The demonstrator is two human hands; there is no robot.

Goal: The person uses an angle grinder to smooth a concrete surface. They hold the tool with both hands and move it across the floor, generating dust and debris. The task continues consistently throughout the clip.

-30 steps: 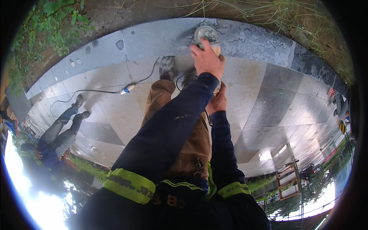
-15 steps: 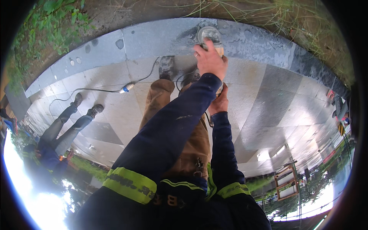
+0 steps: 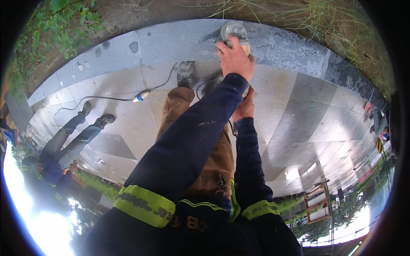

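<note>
Grasping a power tool (image 3: 235, 30) — left hand (image 3: 237, 60) towards the front, right hand (image 3: 244, 106) at the rear
Its round end is at the grey stone kerb's (image 3: 179, 45) far edge — mid-length

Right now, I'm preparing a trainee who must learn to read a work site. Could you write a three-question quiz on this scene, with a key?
1. Which is nearer the round head of the power tool: the wearer's left hand or right hand?
2. True or false: the blue-and-white connector lies on the paving.
3. Fill the gap: the wooden frame is on the wearer's ____ side.

Key:
1. The left hand; the right is at the other end of the tool.
2. True.
3. Right.
</note>
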